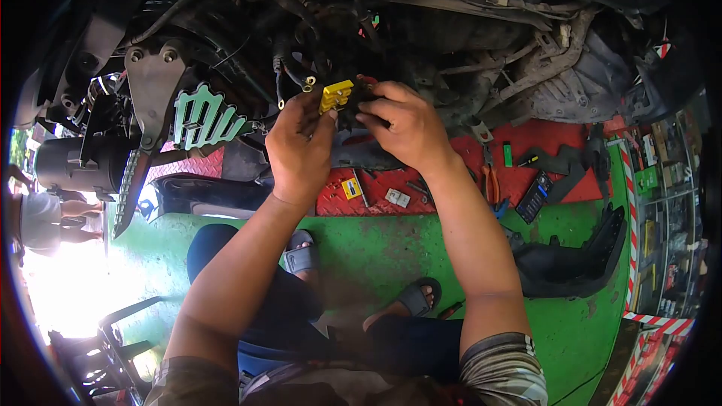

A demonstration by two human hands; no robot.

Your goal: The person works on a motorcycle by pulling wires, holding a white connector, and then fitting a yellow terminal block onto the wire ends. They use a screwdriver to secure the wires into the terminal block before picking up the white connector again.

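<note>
My left hand (299,152) is closed in a pinch on a yellow block (336,95) with small metal fittings on its face. Facing it, my right hand (410,124) has thumb and fingers bent together just right of the block. What those fingers grip is dark and cannot be made out; a small red piece (364,79) shows by their tips. Several wires with ring terminals (309,81) hang just behind my left fingers. Both hands are in front of the uncovered frame of a motorbike (519,75).
On the red platform (459,165) lie pliers (492,183), a phone (533,197) and a small yellow box (351,188). A black body panel (571,263) rests on the green floor (361,256). A footrest bracket (154,79) juts out at left. Another person (45,222) stands far left.
</note>
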